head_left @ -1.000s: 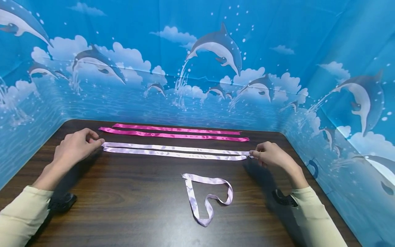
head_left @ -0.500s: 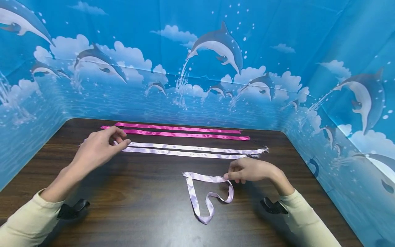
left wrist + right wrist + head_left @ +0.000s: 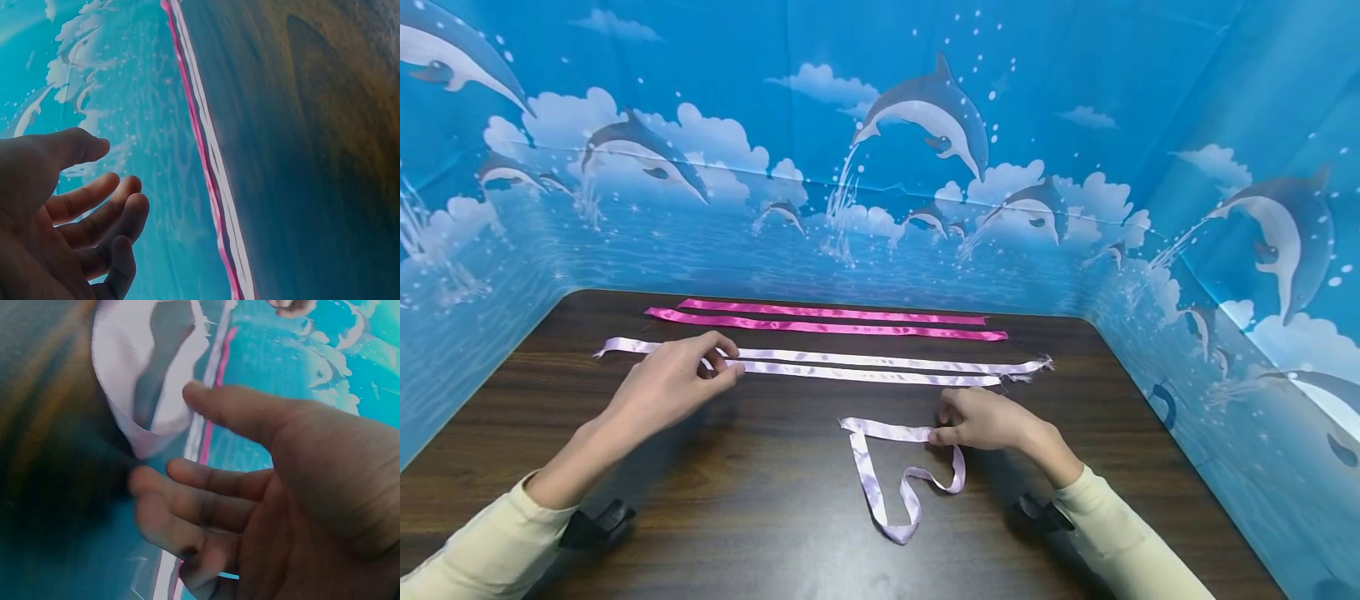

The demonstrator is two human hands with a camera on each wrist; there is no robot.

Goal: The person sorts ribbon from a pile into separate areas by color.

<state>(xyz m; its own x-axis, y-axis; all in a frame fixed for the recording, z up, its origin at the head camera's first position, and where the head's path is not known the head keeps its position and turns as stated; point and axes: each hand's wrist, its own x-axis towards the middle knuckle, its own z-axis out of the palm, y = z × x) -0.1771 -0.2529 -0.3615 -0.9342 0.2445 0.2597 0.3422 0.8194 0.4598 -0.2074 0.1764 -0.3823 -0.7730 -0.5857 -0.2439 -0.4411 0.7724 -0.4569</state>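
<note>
A loose lavender satin ribbon lies in a bent loop on the dark table, nearest the front. My right hand is at its upper right part; in the right wrist view the thumb and fingers stand apart, with the ribbon just beyond them. Two straight lavender ribbons run side by side across the table, frayed at the right end. Above their left part hovers my left hand, covering a stretch of them. The left wrist view shows its fingers loosely bent, holding nothing.
Two bright pink ribbons lie parallel behind the lavender ones, near the table's back edge. A blue cloth printed with dolphins rises round the back and sides of the wooden table.
My right hand has left the right end of the straight ribbons and come down-left to the looped one. The left hand has let go of their left end and moved right.
</note>
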